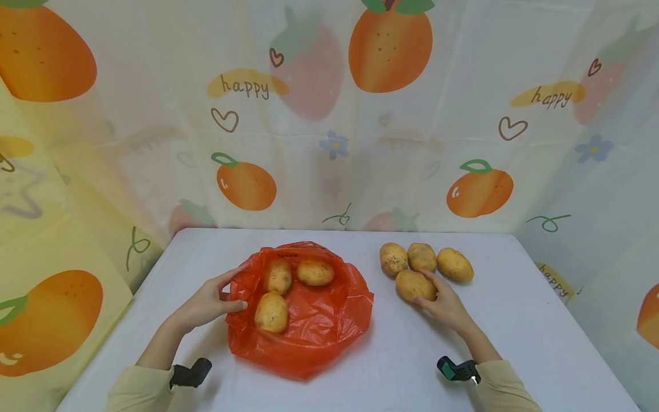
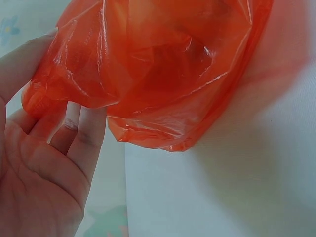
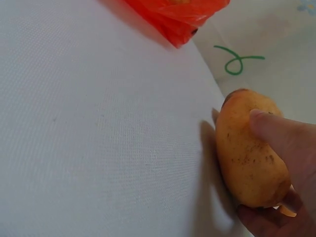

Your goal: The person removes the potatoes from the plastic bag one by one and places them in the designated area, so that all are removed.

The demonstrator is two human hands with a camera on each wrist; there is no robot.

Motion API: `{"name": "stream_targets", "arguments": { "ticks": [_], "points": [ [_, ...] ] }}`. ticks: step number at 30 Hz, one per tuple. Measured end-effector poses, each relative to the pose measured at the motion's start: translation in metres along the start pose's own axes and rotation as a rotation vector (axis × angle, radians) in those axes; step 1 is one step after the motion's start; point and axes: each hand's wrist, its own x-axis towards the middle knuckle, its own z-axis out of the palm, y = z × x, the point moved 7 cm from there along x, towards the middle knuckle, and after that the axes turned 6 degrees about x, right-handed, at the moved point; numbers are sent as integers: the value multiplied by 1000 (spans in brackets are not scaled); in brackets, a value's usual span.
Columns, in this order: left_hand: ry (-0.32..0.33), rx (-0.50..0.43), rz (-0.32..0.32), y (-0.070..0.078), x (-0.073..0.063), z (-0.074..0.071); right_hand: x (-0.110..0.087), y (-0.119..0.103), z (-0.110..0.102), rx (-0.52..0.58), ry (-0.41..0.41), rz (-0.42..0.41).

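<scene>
A red plastic bag [image 1: 319,309] lies spread wide on the table, with three potatoes inside, one of them the front potato [image 1: 272,313]. My left hand [image 1: 208,301] holds the bag's left rim between thumb and fingers; in the left wrist view the thumb [image 2: 29,59] is on one side of the red film and the fingers are behind it. Over on the right, my right hand [image 1: 447,303] grips a potato [image 1: 412,285], thumb on its near side and fingers round its far side. The right wrist view shows that potato [image 3: 249,153] close over the white tabletop.
Behind the held potato sit three more: a left potato [image 1: 393,259], a middle potato [image 1: 421,256] and a right potato [image 1: 455,265]. The white table [image 1: 391,360] ends at a printed fabric backdrop [image 1: 391,189]. Both wrists carry black camera mounts.
</scene>
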Motion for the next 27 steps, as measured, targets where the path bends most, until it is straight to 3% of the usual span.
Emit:
{"name": "stream_targets", "arguments": {
  "ticks": [15, 27],
  "points": [
    [6, -7, -5, -2, -1, 1, 0, -9, -4, -51, 0, -58],
    [-9, -34, 15, 0, 0, 1, -3, -6, 0, 3, -37, -27]
  ]
}}
